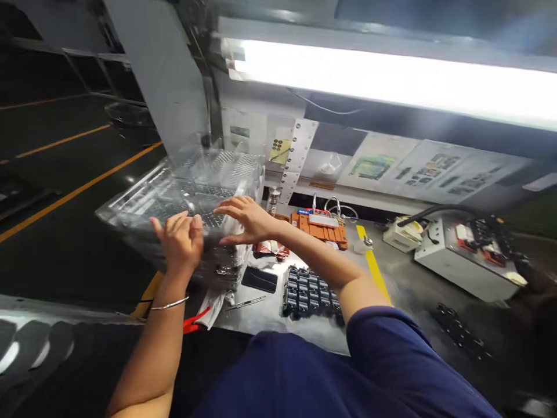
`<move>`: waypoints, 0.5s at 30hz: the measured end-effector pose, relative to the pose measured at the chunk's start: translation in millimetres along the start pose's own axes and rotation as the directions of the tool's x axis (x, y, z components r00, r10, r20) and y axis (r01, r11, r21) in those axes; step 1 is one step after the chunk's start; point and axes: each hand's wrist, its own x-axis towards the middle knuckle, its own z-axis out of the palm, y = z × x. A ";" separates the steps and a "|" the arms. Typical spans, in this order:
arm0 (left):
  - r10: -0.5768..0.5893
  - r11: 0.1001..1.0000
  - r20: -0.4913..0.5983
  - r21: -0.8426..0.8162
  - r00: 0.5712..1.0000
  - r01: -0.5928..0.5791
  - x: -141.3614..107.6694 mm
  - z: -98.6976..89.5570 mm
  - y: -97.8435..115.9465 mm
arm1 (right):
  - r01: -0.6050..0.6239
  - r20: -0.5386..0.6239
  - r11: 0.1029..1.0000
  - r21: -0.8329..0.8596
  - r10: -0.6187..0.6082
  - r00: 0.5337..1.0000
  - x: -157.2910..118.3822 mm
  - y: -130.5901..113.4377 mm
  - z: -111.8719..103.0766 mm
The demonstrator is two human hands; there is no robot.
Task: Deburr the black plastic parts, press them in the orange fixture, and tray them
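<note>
A tall stack of clear plastic trays (pixel 204 180) stands at the left end of the workbench, blurred by motion. Over its near edge is my left hand (pixel 180 241), fingers apart, with a metal bangle on the wrist. My right hand (pixel 246 220) reaches across to the stack's right side, thumb and fingers spread. Both hands are at the trays; whether they touch them is unclear. Neither hand shows anything clearly held. Beside the stack lies a flat black item (pixel 260 280). A black tray of dark parts (pixel 310 293) sits under my right forearm.
An orange fixture (pixel 322 227) with cables stands at the back. To the right are a grey machine box (pixel 461 261) and a black part strip (pixel 461 331). A slim metal tool (pixel 246 303) and red-handled tool (pixel 196 321) lie near the front edge. A lamp (pixel 383 75) hangs above.
</note>
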 end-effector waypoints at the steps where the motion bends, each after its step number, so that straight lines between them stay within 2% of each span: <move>1: -0.004 1.000 -0.002 0.003 1.000 0.004 -5.1 2.6 -1.4 | -0.083 -0.061 0.995 0.047 0.086 0.994 -17.9 11.4 2.9; 2: 0.002 1.000 -0.014 -0.001 1.000 -0.002 -11.4 3.4 -0.3 | -0.208 -0.112 0.974 0.088 0.217 0.970 -39.2 24.0 8.1; 3: 0.005 1.000 -0.044 -0.010 0.999 -0.005 -18.7 3.4 3.8 | -0.377 -0.123 0.919 0.119 0.390 0.912 -62.9 37.2 15.8; 4: -0.007 1.000 -0.099 -0.020 0.995 0.005 -27.2 3.7 11.2 | -0.559 -0.097 0.818 0.136 0.573 0.814 -87.6 50.4 25.8; 5: -0.013 1.000 -0.172 -0.026 0.985 0.008 -37.1 5.9 21.7 | -0.732 -0.024 0.670 0.121 0.739 0.673 -112.0 63.2 37.9; 6: 0.003 0.999 -0.256 -0.034 0.967 -0.012 -48.4 11.6 34.7 | -0.852 0.095 0.518 0.077 0.847 0.524 -134.7 74.9 51.4; 7: 0.053 0.996 -0.316 -0.048 0.947 -0.072 -61.2 22.2 49.2 | -0.906 0.179 0.421 0.039 0.889 0.421 -154.7 85.2 65.7; 8: 0.124 0.986 -0.328 -0.068 0.937 -0.154 -75.0 38.4 63.8 | -0.936 0.241 0.352 0.008 0.908 0.344 -171.1 93.9 80.0; 9: 0.217 0.960 -0.267 -0.113 0.939 -0.255 -89.1 60.4 77.1 | -0.951 0.280 0.308 -0.011 0.914 0.292 -183.8 101.1 93.8; 10: 0.303 0.929 -0.113 -0.188 0.946 -0.320 -102.7 87.6 88.0 | -0.961 0.295 0.277 -0.019 0.920 0.259 -192.9 106.9 106.4; 11: 0.297 0.936 0.132 -0.234 0.946 -0.261 -114.7 118.5 95.5 | -0.968 0.302 0.250 -0.023 0.925 0.232 -198.6 111.7 117.4; 12: 0.216 0.968 0.363 -0.202 0.907 -0.150 -124.4 151.0 99.1 | -0.973 0.305 0.231 -0.023 0.928 0.214 -201.7 116.1 126.5; 13: 0.091 0.994 0.567 -0.097 0.819 -0.044 -131.6 183.1 99.1 | -0.975 0.309 0.220 -0.017 0.929 0.204 -203.0 120.4 133.6; 14: -0.033 0.999 0.702 0.029 0.711 0.018 -136.3 212.5 96.1 | -0.977 0.315 0.213 -0.007 0.928 0.200 -203.3 125.0 138.9; 15: -0.100 0.994 0.755 0.099 0.648 0.038 -139.2 237.7 91.0 | -0.978 0.326 0.210 0.006 0.924 0.200 -203.7 130.0 142.4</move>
